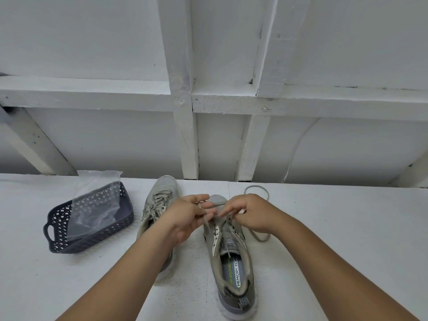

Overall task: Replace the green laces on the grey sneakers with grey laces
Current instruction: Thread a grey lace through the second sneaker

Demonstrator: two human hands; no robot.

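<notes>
Lowest in the frame, the heel of the right-hand sneaker [231, 262] is seen, its opening turned toward the person so that the eyelet rows can be reached from above. It stands on the white tabletop [335, 239], just right of centre. Above the tongue, both hands are brought together over the lower eyelets. The left hand [185, 218] is held with its fingers [203, 214] curled and pinched on a strand of the grey lace [257, 236]; the right hand [252, 215] is held likewise, its fingertips closed on the lace near the eyelets, probably so that the end can be fed through a hole while the other side is kept taut. The slack of that lace is left trailing to the right of the shoe, one loop beside the right wrist and another arcing toward the rear edge of the tabletop, apparently laid out of the way of the work. The shoe appears only partly laced, so threading is judged to be under way.

To the left, partly hidden behind the left forearm, the second sneaker [159, 200] is seen already laced in a pale lace. Farther left, a dark perforated basket [92, 237] is placed, with a clear plastic bag [92, 205] propped in it. No green laces can be made out. Beyond everything, a white panelled wall is seen.
</notes>
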